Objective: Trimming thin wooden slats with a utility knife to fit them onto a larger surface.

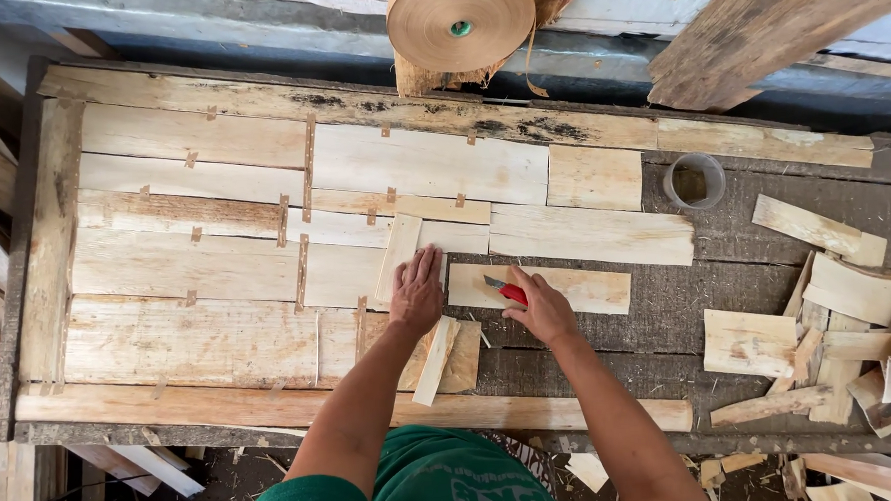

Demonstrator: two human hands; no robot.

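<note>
My left hand (416, 294) lies flat, fingers together, pressing down on a narrow veneer strip (398, 256) at the right edge of the joined veneer sheet (196, 261). My right hand (540, 306) grips a red-handled utility knife (503, 290), its blade tip resting on the left end of a separate pale veneer piece (567, 287). Another thin loose strip (433, 363) leans below my left hand over a brownish scrap.
A big roll of brown paper tape (460, 19) hangs above the bench's far edge. A clear plastic cup (694, 181) stands at the right. Several veneer offcuts (820, 334) are piled at the far right. Planks frame the worktable (725, 238).
</note>
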